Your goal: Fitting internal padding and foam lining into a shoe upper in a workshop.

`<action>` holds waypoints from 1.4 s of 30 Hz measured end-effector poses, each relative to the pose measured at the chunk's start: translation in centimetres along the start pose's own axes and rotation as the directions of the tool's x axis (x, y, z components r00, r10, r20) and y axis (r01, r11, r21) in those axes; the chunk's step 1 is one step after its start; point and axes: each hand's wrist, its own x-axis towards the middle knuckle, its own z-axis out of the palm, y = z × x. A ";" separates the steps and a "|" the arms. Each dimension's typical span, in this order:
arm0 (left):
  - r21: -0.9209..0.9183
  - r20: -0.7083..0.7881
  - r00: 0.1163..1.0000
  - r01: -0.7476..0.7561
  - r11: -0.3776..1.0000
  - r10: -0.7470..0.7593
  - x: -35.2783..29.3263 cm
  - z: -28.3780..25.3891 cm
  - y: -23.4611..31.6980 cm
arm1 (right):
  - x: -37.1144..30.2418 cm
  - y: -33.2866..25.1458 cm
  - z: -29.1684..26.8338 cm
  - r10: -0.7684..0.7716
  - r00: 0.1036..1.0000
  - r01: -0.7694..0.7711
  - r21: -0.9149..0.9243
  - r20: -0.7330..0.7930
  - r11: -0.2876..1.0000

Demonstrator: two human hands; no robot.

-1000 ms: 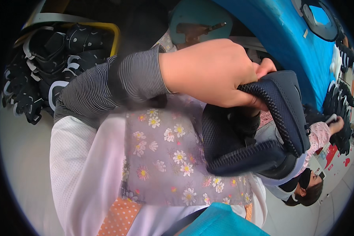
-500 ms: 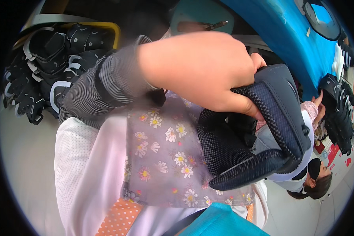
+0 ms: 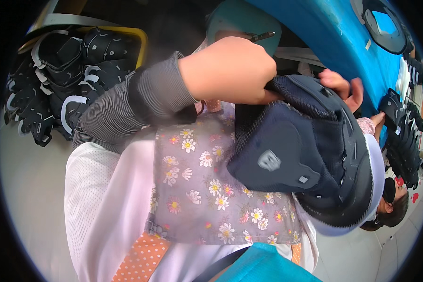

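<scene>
A black shoe upper (image 3: 286, 150) with a padded mesh collar, a pale shield badge and a white lower edge is held above my lap. My left hand (image 3: 230, 70), coming out of a grey striped sleeve, grips its collar at the top, fingers curled over the edge and fingertips hidden inside. Behind the upper's far right side, the bent fingers of my right hand (image 3: 344, 89) show; the palm and forearm are hidden by the upper. Below lies my grey apron (image 3: 192, 188) with a daisy print.
At the left, a yellow-rimmed bin (image 3: 141, 47) and piled black shoe uppers (image 3: 56, 94). Beyond my hands stand a teal stool (image 3: 230, 19) with a dark pen-like tool (image 3: 262, 36) and a blue-covered table (image 3: 310, 28). A co-worker (image 3: 394, 207) sits at right near more uppers (image 3: 401, 155).
The shoe upper has turned, so its badged side faces me instead of its open collar. My left hand has shifted left along the collar. More of my right hand's fingers show.
</scene>
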 end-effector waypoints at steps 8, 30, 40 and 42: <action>0.237 -0.403 0.780 -0.417 0.878 0.479 1.8 5.0 0.2 | -1.5 1.3 1.0 0.374 0.927 -0.342 0.438 0.014 0.831; -0.243 -0.437 0.898 -0.168 0.955 0.047 1.7 2.5 -0.3 | -3.1 4.1 4.3 0.552 0.822 -0.432 0.788 0.142 0.440; -0.557 -0.525 0.842 -0.228 0.799 -0.126 4.1 2.6 -0.7 | -1.9 2.7 3.2 0.521 0.852 -0.375 0.631 -0.054 0.679; -0.520 -0.614 0.776 -0.261 0.813 -0.144 4.1 2.8 -1.3 | -1.0 1.5 2.4 0.457 0.883 -0.333 0.543 -0.107 0.771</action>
